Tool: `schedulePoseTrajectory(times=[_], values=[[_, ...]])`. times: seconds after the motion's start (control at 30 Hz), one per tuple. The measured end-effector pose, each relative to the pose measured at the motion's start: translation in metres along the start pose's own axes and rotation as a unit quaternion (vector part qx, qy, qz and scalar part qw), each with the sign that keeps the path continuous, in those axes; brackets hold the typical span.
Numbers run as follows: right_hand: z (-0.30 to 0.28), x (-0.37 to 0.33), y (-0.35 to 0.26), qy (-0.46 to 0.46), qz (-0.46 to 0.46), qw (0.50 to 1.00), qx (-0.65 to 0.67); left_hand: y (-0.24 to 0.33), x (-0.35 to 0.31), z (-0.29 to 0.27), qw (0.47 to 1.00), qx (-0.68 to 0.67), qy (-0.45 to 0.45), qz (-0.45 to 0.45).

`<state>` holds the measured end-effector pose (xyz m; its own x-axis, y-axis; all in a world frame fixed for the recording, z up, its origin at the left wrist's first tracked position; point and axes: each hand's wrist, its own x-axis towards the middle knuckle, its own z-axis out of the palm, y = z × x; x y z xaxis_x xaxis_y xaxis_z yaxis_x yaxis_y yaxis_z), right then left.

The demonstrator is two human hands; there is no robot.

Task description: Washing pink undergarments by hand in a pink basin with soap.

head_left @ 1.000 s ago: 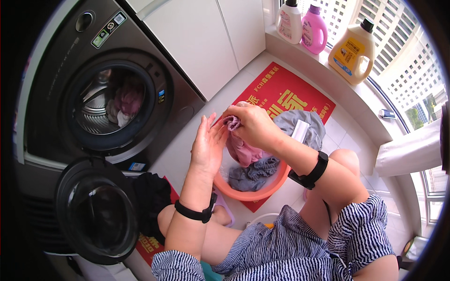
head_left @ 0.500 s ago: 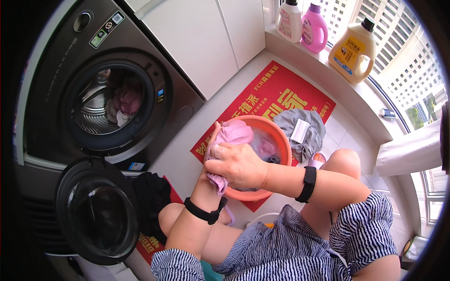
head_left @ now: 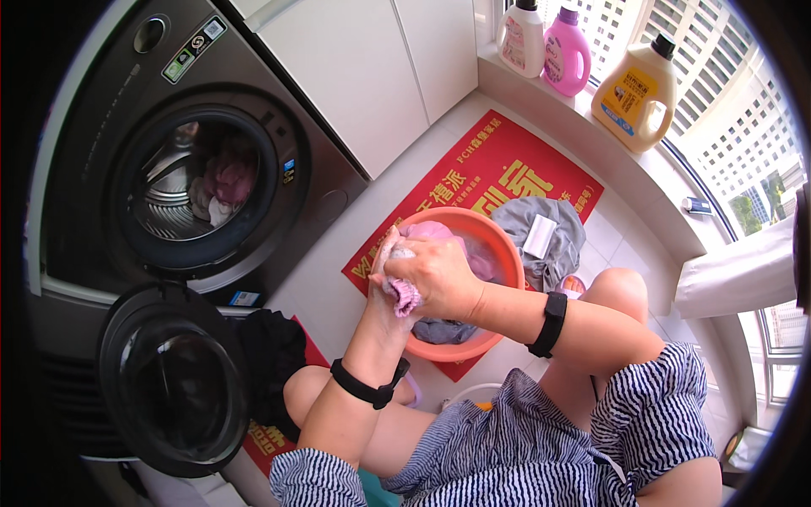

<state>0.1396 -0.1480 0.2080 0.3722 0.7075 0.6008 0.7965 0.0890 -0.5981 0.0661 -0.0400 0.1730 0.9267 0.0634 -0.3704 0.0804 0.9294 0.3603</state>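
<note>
Over the near left side of an orange basin (head_left: 514, 253), both my hands grip a wet pink garment (head_left: 405, 297). My right hand (head_left: 439, 275) is closed around the cloth, and a gathered end pokes out below its fingers. Suds cling to my left hand (head_left: 385, 260), which holds the same garment from the left, partly covered by the right. More of the pink cloth hangs behind the hands into the basin. Pink fabric (head_left: 483, 264) and a dark grey cloth (head_left: 443, 330) lie in the cloudy water.
A grey garment with a white bar (head_left: 541, 237) on it lies right of the basin, on a red mat (head_left: 486, 144). At left stands a washing machine (head_left: 321, 127), its round door (head_left: 177, 380) open beside black clothing (head_left: 274, 363). Detergent bottles (head_left: 635, 93) line the sill.
My right hand has rolled over and shifted slightly right. The pink garment is bunched tighter between my hands, and more of the dark cloth in the basin shows.
</note>
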Motion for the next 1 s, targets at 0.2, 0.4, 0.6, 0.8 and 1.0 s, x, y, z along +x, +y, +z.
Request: schedulePoseTrajectory(times=[0.2, 0.4, 0.6, 0.8, 1.0], values=[[-0.005, 0.007, 0.008, 0.004, 0.087, 0.993, -0.077, 0.000, 0.004, 0.020, 0.999, -0.017, 0.026, 0.010], [-0.006, -0.002, -0.023, -0.047, -0.012, 0.999, -0.002, 0.001, 0.001, -0.018, 0.997, 0.032, -0.065, 0.037], [-0.023, 0.026, 0.024, -0.029, 0.229, 0.973, 0.010, -0.007, 0.003, 0.048, 0.983, 0.088, 0.149, 0.060], [-0.054, 0.048, 0.026, -0.003, 0.393, 0.839, 0.375, 0.007, -0.002, 0.052, 0.899, 0.400, 0.170, -0.051], [-0.067, 0.051, 0.024, -0.042, 0.377, 0.845, 0.377, 0.007, 0.000, 0.028, 0.338, 0.921, 0.086, 0.173]])
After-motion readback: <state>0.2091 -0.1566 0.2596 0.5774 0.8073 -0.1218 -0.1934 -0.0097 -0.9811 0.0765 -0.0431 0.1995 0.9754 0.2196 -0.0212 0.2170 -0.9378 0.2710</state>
